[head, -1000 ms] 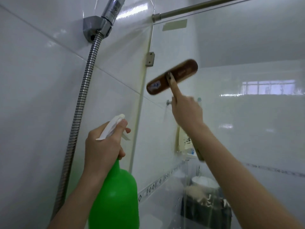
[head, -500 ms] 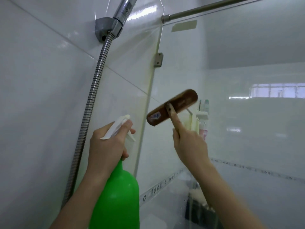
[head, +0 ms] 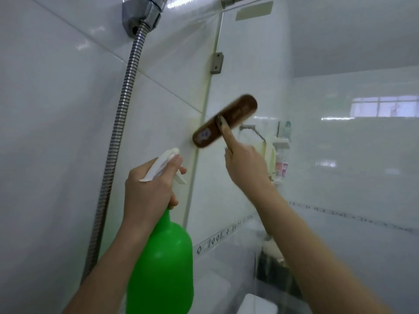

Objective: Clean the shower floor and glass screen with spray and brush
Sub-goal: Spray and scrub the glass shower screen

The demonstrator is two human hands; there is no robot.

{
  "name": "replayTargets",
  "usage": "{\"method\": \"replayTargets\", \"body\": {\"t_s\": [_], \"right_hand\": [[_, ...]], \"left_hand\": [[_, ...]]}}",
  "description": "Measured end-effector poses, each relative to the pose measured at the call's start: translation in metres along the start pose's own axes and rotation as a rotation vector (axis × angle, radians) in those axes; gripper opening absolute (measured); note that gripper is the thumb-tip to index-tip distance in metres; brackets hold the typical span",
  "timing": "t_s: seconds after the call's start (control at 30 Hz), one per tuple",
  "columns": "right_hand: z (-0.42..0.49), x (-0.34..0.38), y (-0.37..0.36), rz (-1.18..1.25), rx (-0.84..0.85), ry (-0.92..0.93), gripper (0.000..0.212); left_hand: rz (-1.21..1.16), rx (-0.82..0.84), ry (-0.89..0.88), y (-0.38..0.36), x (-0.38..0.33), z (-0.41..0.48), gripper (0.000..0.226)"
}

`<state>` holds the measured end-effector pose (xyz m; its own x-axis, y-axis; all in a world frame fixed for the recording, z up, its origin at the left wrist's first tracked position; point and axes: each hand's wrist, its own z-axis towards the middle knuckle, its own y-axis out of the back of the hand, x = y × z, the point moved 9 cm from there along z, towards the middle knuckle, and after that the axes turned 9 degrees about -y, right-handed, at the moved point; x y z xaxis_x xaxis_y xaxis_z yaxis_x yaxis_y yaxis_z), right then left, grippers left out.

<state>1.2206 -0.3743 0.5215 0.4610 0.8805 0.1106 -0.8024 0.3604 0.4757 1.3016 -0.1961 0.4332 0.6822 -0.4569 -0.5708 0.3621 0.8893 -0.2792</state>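
Hose: a shiny metal shower hose hangs down the white tile wall on the left.
Left hand: the left hand holds the spray bottle up, fingers wrapped tight round its neck, thumb on the white top.
Spray bottle: the green spray bottle points at the wall, just left of the glass edge.
Brush: the brown brush is tilted and blurry, up against the glass screen near its left edge.
Right hand: the right hand holds the brush handle, one finger straight along it, the others curled round.
Shelf: a small white shelf with bottles shows through the glass.
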Motion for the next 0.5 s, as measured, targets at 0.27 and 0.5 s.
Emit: {"method": "replayTargets", "body": {"t_s": [0.27, 0.5], "right_hand": [[-0.108, -0.034, -0.027, -0.033, 0.221, 0.026, 0.074], [-0.017, -0.018, 0.0, -0.019, 0.094, 0.064, 0.066]], "left_hand": [[-0.002, -0.013, -0.001, 0.013, 0.0, -0.008, 0.023], [-0.001, 0.006, 0.015, 0.011, -0.007, -0.021, 0.023]]}}
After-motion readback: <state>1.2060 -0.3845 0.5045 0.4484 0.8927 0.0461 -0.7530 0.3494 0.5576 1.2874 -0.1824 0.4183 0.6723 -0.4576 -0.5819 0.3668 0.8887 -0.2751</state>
